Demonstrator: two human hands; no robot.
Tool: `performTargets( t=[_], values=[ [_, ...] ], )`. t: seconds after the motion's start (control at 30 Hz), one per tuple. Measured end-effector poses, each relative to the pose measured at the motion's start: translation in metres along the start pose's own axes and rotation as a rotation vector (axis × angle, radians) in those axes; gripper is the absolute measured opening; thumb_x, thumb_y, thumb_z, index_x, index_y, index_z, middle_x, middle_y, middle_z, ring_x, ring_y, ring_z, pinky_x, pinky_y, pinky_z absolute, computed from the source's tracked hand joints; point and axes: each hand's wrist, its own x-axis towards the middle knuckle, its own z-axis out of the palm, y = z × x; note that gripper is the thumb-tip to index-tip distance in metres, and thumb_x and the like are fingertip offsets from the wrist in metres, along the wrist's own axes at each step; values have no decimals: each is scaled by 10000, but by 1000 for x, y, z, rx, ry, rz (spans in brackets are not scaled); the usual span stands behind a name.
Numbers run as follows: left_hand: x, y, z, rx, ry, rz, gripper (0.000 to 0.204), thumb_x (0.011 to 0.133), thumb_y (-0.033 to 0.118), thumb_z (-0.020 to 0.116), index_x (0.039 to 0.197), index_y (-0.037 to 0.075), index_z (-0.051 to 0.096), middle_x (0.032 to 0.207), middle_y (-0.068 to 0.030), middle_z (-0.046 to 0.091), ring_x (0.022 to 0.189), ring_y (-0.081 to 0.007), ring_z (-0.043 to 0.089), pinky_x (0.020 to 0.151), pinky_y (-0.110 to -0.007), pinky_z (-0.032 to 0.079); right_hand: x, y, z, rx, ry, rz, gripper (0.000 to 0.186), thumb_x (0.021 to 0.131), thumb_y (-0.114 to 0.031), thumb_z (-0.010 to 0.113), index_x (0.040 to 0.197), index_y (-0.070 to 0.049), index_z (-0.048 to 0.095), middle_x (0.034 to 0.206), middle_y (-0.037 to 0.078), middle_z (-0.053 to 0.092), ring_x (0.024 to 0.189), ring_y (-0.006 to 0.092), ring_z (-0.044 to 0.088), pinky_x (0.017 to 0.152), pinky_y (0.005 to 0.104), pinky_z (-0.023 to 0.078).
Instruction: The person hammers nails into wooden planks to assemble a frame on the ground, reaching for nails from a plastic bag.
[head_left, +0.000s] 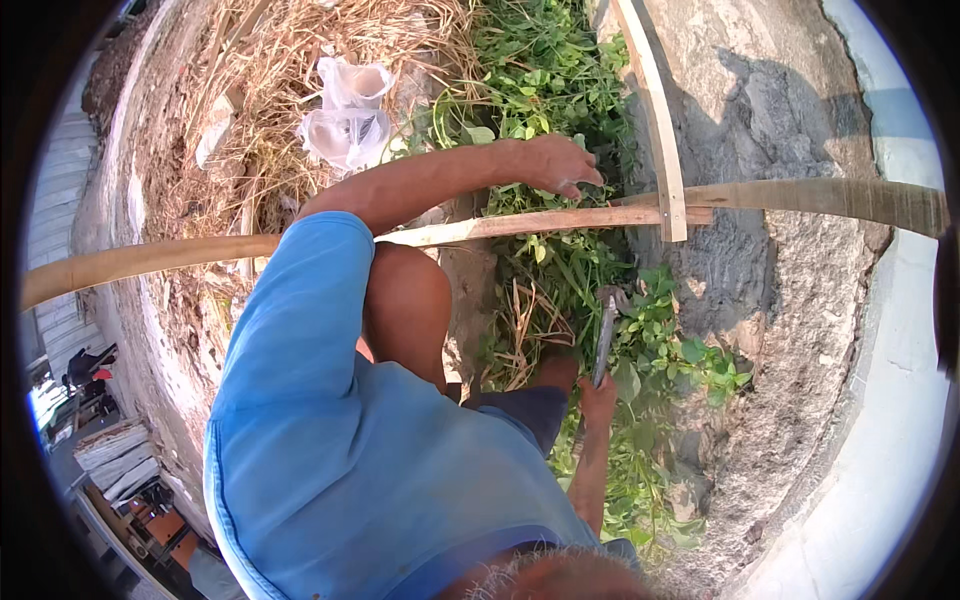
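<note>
My right hand (597, 397) is wrapped round the handle of a hammer (606, 335). The hammer's metal head points away from me, above green plants. Farther off, my left hand (562, 165) hangs over the plants just beyond a thin wooden strip (480, 228). Its fingers are partly bent and apart, and I see nothing held in them. The strip crosses in front of me from left to right. Its right end meets an upright wooden batten (655, 120), near that batten's lower end. My left knee (408, 305) is bent close to the strip.
Leafy plants (545, 80) fill the narrow gap ahead. A rough cement wall (790, 300) rises at the right. Dry straw (270, 90) and a clear plastic bag (347, 115) lie at the far left. A long curved board (150, 262) continues leftward; another board (830, 200) runs right.
</note>
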Motion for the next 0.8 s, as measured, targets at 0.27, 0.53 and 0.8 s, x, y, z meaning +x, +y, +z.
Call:
performTargets(
  t=[0.27, 0.53, 0.8],
  values=[
    [-405, 195, 104, -547, 596, -1354, 508, 929, 449, 654, 1318, 123, 645, 1248, -175, 679, 1093, -331, 681, 973, -445, 525, -87, -82, -9, -136, -383, -43, 176, 883, -95, 663, 963, -62, 509, 624, 4, 475, 426, 108, 467, 375, 291, 364],
    [-506, 366, 206, -1098, 1098, -1756, 404, 979, 311, 625, 1259, 25, 681, 1142, -137, 735, 1046, -252, 699, 924, -385, 547, -85, -245, 95, -43, -677, -520, 207, 922, -145, 684, 1006, -46, 522, 659, 3, 492, 445, 90, 470, 391, 283, 397],
    [-498, -53, 163, -495, 1318, -1143, 238, 902, 117, 573, 1062, 59, 740, 1043, -164, 736, 971, -319, 708, 880, -403, 558, -6, -186, 263, -135, -503, -139, 276, 945, -204, 713, 874, -101, 467, 584, -23, 447, 415, 93, 439, 371, 275, 400]
  ],
)
